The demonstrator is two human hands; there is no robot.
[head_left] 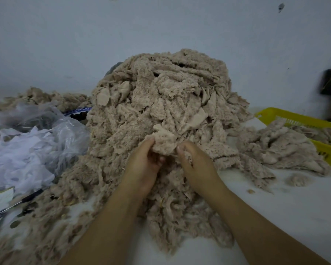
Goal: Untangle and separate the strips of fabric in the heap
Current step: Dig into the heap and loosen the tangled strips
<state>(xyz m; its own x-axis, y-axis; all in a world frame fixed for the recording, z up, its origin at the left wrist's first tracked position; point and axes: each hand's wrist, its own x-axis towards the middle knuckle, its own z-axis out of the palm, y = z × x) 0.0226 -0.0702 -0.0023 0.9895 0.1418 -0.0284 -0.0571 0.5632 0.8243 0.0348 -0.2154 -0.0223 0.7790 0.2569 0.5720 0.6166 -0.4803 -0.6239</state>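
Left hand [144, 159] and right hand [194, 162] both pinching one beige fabric strip [164, 142] at front of heap [161, 96]. Heap piled mid-table [294, 207], against wall; smaller pile [279, 150] spilling from yellow basket [294, 117] at right.

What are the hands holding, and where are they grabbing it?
Both hands grip one beige fuzzy fabric strip at the front of the heap: the left hand holds its left edge, the right hand its right edge.

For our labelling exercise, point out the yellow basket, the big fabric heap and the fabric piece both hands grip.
yellow basket [304, 119]: head view, its upper rim.
fabric heap [161, 88]: head view, its upper middle.
fabric piece [165, 142]: head view, its bunched middle.
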